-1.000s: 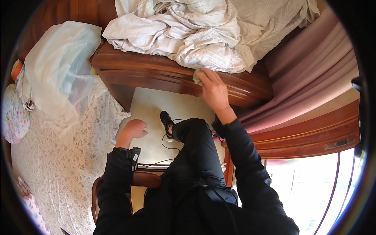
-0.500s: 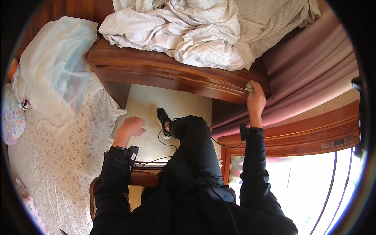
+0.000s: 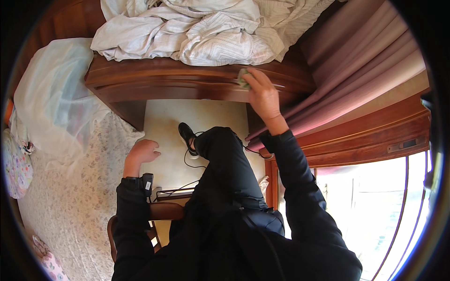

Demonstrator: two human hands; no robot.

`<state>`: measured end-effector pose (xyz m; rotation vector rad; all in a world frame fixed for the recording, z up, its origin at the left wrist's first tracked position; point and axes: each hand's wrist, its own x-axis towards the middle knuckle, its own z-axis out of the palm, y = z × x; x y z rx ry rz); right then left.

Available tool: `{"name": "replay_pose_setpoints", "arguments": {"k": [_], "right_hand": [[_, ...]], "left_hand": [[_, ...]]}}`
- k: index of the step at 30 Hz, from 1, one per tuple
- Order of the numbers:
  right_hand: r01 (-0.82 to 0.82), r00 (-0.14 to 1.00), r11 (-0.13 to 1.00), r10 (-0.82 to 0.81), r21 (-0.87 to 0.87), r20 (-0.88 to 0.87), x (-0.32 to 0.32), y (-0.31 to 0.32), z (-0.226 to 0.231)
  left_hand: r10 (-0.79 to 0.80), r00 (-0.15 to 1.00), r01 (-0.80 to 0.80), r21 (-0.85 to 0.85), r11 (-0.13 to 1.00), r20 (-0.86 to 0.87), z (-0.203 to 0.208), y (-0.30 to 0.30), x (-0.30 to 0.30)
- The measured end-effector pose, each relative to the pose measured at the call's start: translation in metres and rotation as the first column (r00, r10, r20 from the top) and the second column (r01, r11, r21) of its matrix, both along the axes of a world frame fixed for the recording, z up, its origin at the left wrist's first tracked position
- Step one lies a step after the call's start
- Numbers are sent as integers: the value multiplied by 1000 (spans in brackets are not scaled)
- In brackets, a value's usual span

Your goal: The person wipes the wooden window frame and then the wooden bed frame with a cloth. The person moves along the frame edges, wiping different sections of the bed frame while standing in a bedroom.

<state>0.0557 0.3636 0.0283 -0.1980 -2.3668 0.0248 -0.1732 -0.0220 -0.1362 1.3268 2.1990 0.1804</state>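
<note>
My right hand (image 3: 263,96) is closed on a small greenish crumpled cloth (image 3: 243,78). The cloth is against the front of the dark reddish-brown wooden desk (image 3: 168,80), right of its middle. Lower left, my left hand (image 3: 144,151) hangs over the floor beside the patterned sheet. Its fingers are loosely curled, with the thumb apart, and I see nothing in it. A heap of crumpled pale fabric (image 3: 187,33) lies on the desk top, hanging slightly over the front edge above the cloth.
A mauve curtain (image 3: 356,61) hangs at the right, above a wooden window frame (image 3: 370,133). At the left a floral sheet (image 3: 79,182) carries a translucent plastic bag (image 3: 56,93). A brown chair (image 3: 166,211) is under me. Thin black cables run near my shoe (image 3: 187,138).
My right hand has moved left along the desk front with the cloth, away from the right end. The view has shifted a little. My left hand has stayed low at the left.
</note>
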Motion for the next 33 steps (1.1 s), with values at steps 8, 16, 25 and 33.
{"name": "replay_pose_setpoints", "arguments": {"k": [8,16,25,33], "right_hand": [[457,881,875,-470,-158,-52,117,129,-14],[611,760,764,-639,-207,-114,148,180,-26],[675,613,628,-770,-388,-179,152,203,-39],[610,606,595,-776,-523,-176,118,155,-41]], "left_hand": [[0,1000,1,-36,999,22,4,4,2],[-26,1000,26,31,999,6,1,1,1],[-3,1000,3,0,1000,1,5,3,2],[-23,999,22,13,1000,33,2,9,3]]}}
